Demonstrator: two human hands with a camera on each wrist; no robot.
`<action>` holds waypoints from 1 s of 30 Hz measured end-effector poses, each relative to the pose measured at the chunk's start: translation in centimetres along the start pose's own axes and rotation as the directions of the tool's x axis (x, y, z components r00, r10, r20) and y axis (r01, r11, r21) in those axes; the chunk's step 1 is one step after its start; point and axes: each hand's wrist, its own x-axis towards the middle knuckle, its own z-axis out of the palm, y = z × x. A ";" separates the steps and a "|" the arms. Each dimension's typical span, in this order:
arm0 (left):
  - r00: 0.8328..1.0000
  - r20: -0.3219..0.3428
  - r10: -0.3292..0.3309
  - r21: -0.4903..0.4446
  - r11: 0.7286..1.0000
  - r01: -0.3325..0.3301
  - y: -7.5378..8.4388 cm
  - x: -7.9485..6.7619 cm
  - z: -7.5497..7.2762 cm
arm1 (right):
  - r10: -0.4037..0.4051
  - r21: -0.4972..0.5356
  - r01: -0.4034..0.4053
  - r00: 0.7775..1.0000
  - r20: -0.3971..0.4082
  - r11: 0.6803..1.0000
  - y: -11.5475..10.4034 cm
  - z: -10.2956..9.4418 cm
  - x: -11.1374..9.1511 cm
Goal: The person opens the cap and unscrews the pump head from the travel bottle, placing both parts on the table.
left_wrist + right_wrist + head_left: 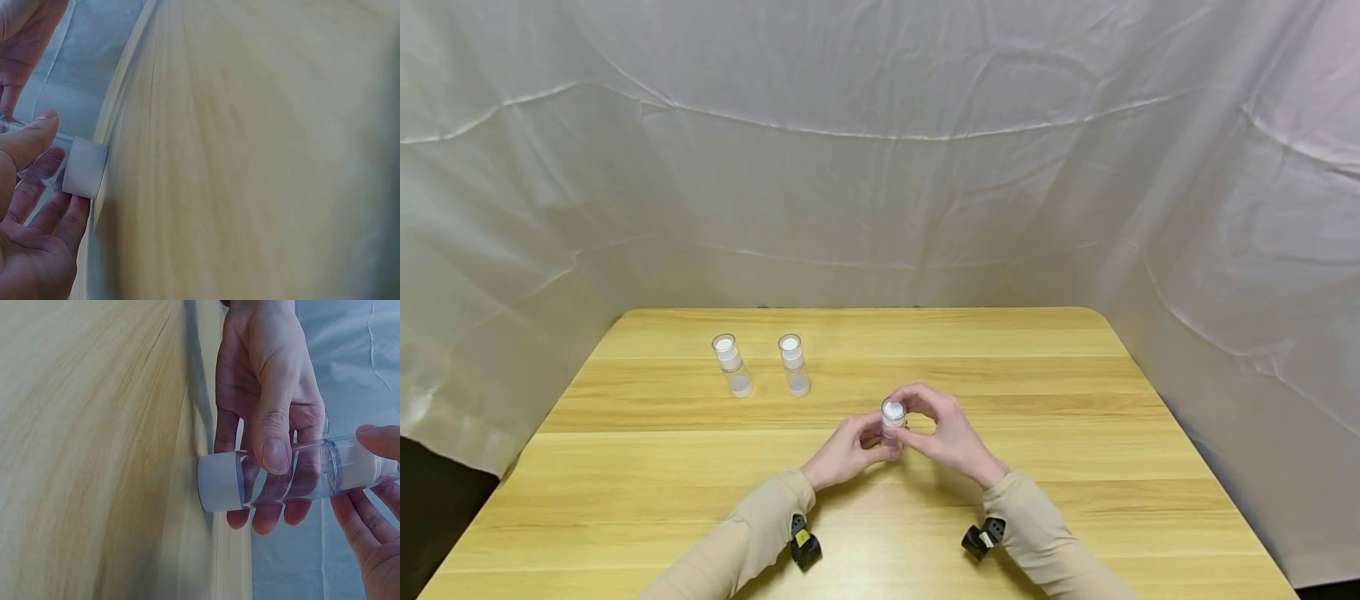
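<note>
Between both hands stands an upright clear pump bottle (892, 411) with a white base and a white collar. My left hand (847, 454) grips its clear lower body, thumb on one side and fingers behind. At the top, my right hand (951, 433) pinches the clear cap around the white pump part, thumb opposite the fingers. The right wrist view has the bottle's white base (220, 482) right at the tabletop, with the left thumb (275, 456) across the body. In the left wrist view the white base (85, 167) shows past the left fingertips, and the upper bottle is out of frame.
Two similar capped bottles, one (732, 364) farther left and another (793, 364) beside it, stand upright at the back left of the wooden table (1037, 400). A pale cloth curtain (880, 192) surrounds the table's back and sides.
</note>
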 end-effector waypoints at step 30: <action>1.000 0.016 -0.010 -0.002 1.000 0.010 0.2 0.0 -0.1 | 0.237 0.172 -0.186 0.902 -0.361 0.967 1.3 -3.6 0.7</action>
